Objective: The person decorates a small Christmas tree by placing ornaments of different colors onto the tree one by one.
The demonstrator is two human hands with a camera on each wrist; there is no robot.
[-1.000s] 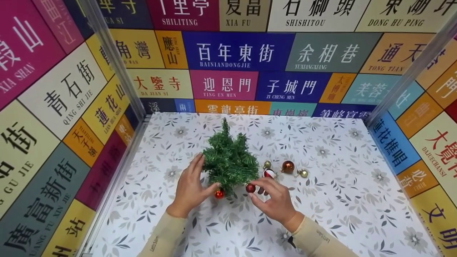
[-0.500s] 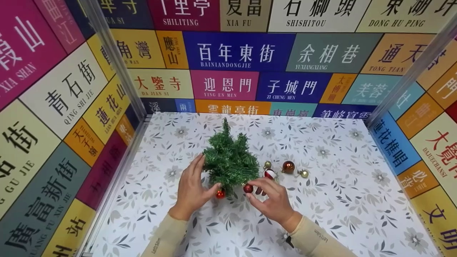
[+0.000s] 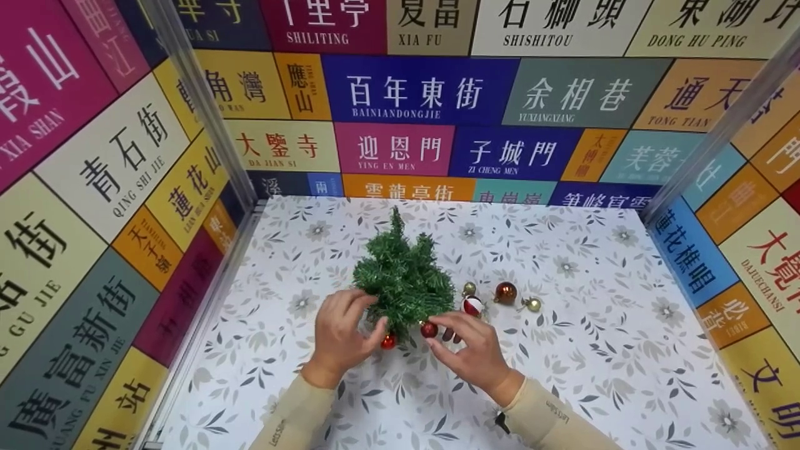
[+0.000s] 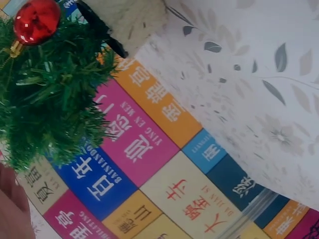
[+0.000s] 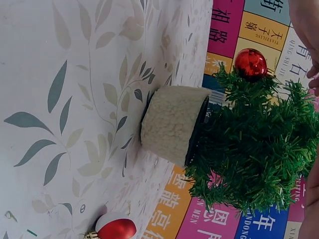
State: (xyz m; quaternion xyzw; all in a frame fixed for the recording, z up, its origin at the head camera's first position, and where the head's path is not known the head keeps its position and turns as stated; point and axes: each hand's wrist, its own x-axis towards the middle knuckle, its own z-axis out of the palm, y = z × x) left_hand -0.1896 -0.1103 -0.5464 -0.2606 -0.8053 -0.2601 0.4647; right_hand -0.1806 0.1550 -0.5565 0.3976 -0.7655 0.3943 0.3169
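Green tree; dark red bauble; cream pot; white leaf-patterned tabletop.

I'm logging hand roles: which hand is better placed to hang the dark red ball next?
Right hand, likely: it pinches the dark red ball by the tree; the left hand holds no ball.

The surface is printed with grey leaves and pale flowers on white. It is enclosed on three sides by a back wall, a left wall and a right wall, all covered in bright rectangular panels lettered in Chinese characters and Latin script. The corners are lined by a left metal post and a right metal post.
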